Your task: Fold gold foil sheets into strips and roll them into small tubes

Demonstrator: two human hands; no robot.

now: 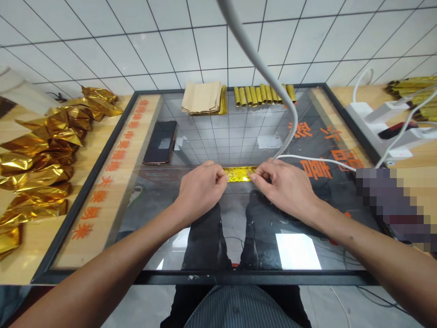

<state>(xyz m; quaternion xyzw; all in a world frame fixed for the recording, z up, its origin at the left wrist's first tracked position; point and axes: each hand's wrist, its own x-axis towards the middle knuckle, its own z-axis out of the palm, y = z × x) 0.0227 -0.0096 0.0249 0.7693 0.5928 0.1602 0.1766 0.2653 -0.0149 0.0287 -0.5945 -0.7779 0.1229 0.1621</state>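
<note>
Pinching a small gold foil strip (239, 173) from both ends, a person leans over a glass-topped counter (136, 214). The left hand (201, 187) is closed on the strip's left end with thumb and fingertips pressed together. The right hand (287, 184) is closed on the right end in the same way. The strip lies flat, low over the glass near the middle of the counter, stretched between the two hands.

Thin foil like this looks easy to spoil. A hard pull from either side could tear it, and an uneven pinch could crease it or let one end slip free. A thin white wire (314, 160) runs just beside the right hand, touching or nearly touching the knuckles. A sideways move of that hand could catch it.

A thick white cable (259, 64) hangs down from above and curves over the far part of the counter, crossing the view of a row of gold rolls (262, 94) at the back edge. Beside those rolls sits a stack of brown paper (202, 97). A dark phone (160, 142) lies flat to the left of the hands, well apart from them. Further left, off the glass, a heap of crumpled gold foil (44, 150) covers the wood. At the right a white power strip (375, 114) has plugs in it.
</note>
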